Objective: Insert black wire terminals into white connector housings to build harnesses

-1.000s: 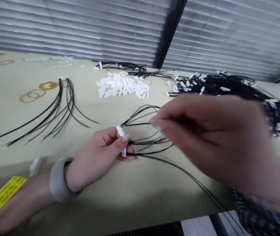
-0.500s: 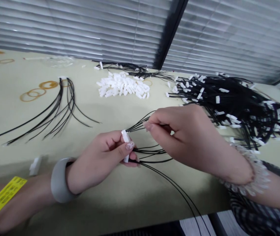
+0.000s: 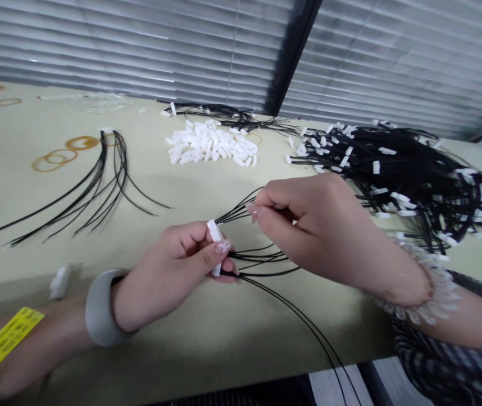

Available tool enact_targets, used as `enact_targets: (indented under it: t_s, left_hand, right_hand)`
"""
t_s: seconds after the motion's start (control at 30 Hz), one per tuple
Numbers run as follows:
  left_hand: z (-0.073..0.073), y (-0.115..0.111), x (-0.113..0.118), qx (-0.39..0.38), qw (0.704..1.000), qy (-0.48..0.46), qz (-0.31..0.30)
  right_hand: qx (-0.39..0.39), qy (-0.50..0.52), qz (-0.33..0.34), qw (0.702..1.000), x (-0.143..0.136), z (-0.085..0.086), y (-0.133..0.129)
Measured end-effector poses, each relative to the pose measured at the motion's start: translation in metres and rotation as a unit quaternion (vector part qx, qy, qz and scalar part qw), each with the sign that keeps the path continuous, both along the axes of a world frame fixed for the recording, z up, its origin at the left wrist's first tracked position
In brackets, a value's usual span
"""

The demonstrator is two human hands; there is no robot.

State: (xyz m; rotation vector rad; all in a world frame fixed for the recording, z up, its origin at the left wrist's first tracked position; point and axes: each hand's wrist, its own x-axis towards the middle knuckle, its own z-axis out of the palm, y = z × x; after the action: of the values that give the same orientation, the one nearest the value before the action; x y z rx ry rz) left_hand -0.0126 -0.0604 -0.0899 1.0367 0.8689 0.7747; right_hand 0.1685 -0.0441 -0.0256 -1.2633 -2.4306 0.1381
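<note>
Between the thumb and fingers of my left hand (image 3: 181, 268) is a white plastic connector housing (image 3: 214, 232), tilted from upright. Several thin black wires (image 3: 261, 257) run out of its right side. My right hand (image 3: 312, 225) is closed, thumb against forefinger, around the upper bunch of these wires a short way from the housing. Its other fingers are curled and partly hidden. Two or so wires (image 3: 304, 310) hang free, curving down past the table's front edge.
A finished-looking harness (image 3: 106, 131) with fanned black wires lies left, by orange rubber bands (image 3: 82, 142). White housings (image 3: 211, 144) are heaped at the back. A big pile of black wires (image 3: 410, 163) with white connectors spreads right. A small white piece (image 3: 60, 283) lies near my left wrist.
Both hands keep their hold and have barely moved. The whole view has shifted slightly, and my right hand sits a touch higher.
</note>
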Motion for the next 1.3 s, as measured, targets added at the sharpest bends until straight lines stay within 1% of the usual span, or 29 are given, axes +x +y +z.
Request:
enact_targets:
  t_s: [0.2, 0.33, 0.47, 0.53, 0.63, 0.73, 0.83, 0.93, 0.97, 1.0, 1.03, 1.07, 1.1, 1.17, 1.2, 1.23, 1.3]
  left_hand:
    - [0.002, 0.001, 0.001, 0.000, 1.000, 0.021, 0.005]
    - [0.003, -0.002, 0.001, 0.024, 0.998, 0.052, -0.004]
    - [0.005, -0.003, 0.000, 0.076, 0.990, 0.113, -0.019]
    - [0.006, -0.003, 0.001, 0.090, 0.987, 0.135, -0.023]
    - [0.005, -0.002, 0.003, 0.096, 0.986, 0.132, -0.026]
    - [0.005, 0.000, 0.004, 0.095, 0.988, 0.120, -0.021]
    - [0.004, 0.000, 0.004, 0.095, 0.988, 0.121, 0.014]
    - [0.003, -0.002, 0.003, 0.097, 0.985, 0.136, 0.045]
    - [0.002, -0.003, 0.002, 0.099, 0.985, 0.134, 0.051]
    - [0.001, -0.003, 0.002, 0.102, 0.985, 0.128, 0.057]
    - [0.000, -0.004, 0.002, 0.108, 0.985, 0.120, 0.065]
    - [0.000, -0.004, 0.002, 0.119, 0.984, 0.112, 0.073]
    - [-0.001, -0.004, 0.001, 0.132, 0.982, 0.109, 0.081]
    - [-0.002, -0.004, 0.001, 0.162, 0.975, 0.118, 0.097]
    - [-0.002, -0.004, 0.001, 0.174, 0.971, 0.126, 0.103]
    - [-0.002, -0.004, 0.000, 0.184, 0.968, 0.133, 0.110]
    - [-0.001, -0.004, 0.000, 0.195, 0.963, 0.140, 0.120]
  right_hand:
    - [-0.080, 0.047, -0.008, 0.996, -0.004, 0.004, 0.000]
    - [-0.124, 0.032, -0.012, 0.992, -0.003, 0.001, 0.004]
    - [-0.104, -0.008, 0.024, 0.994, -0.005, -0.007, 0.007]
    - [-0.090, -0.025, 0.040, 0.995, -0.008, -0.011, 0.006]
    - [-0.072, -0.045, 0.060, 0.995, -0.014, -0.015, 0.003]
    - [-0.059, -0.034, 0.067, 0.995, -0.018, -0.015, 0.000]
    - [-0.031, 0.051, 0.033, 0.998, -0.010, -0.010, 0.007]
    - [0.006, 0.164, -0.052, 0.985, 0.014, -0.007, 0.022]
    - [0.009, 0.188, -0.088, 0.978, 0.025, -0.009, 0.027]
    - [0.004, 0.193, -0.107, 0.975, 0.034, -0.012, 0.031]
    - [-0.015, 0.185, -0.111, 0.976, 0.043, -0.015, 0.033]
    - [-0.057, 0.162, -0.089, 0.981, 0.049, -0.019, 0.034]
    - [-0.111, 0.134, -0.048, 0.984, 0.054, -0.023, 0.033]
    - [-0.216, 0.091, 0.049, 0.971, 0.054, -0.028, 0.025]
    - [-0.250, 0.083, 0.089, 0.960, 0.051, -0.029, 0.019]
    - [-0.269, 0.086, 0.116, 0.952, 0.047, -0.029, 0.014]
    - [-0.265, 0.096, 0.142, 0.949, 0.038, -0.028, 0.004]
